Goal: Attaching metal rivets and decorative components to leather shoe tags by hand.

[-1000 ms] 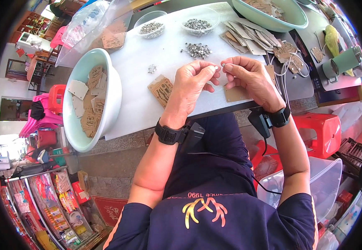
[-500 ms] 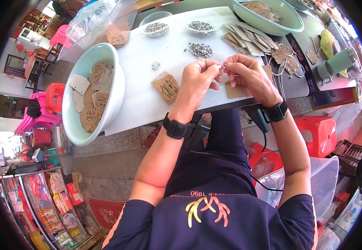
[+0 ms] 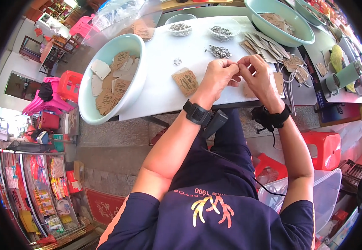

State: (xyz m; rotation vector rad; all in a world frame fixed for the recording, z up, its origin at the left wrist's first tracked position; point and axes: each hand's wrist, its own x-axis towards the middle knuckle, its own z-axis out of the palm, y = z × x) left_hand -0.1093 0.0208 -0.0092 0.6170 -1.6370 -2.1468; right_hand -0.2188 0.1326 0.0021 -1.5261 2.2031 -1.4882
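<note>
Above the near edge of the white tabletop (image 3: 158, 91), my left hand (image 3: 219, 80) and my right hand (image 3: 262, 81) meet at the fingertips. Both are closed in a pinch, and whatever is between the fingers is too small to make out. Brown cards (image 3: 278, 81) lie below and beside my right hand. To the left of my left hand rests a small stack of printed brown cards (image 3: 185, 82). A pile of small silvery metal pieces (image 3: 219, 51) sits just beyond the hands. Farther left is a little heap of small shiny pieces (image 3: 177, 61).
A pale green basin (image 3: 139, 79) of cards stands at the left, another basin (image 3: 299, 41) at the far right. Two clear bowls hold metal pieces (image 3: 180, 27). Stacked cards (image 3: 259, 45), white cords (image 3: 290, 85) and a green flask (image 3: 348, 71) are on the right.
The whole view has shifted, so the table and basins appear farther right and slightly higher. My hands stay pinched together over the same part of the table, fingers slightly rearranged.
</note>
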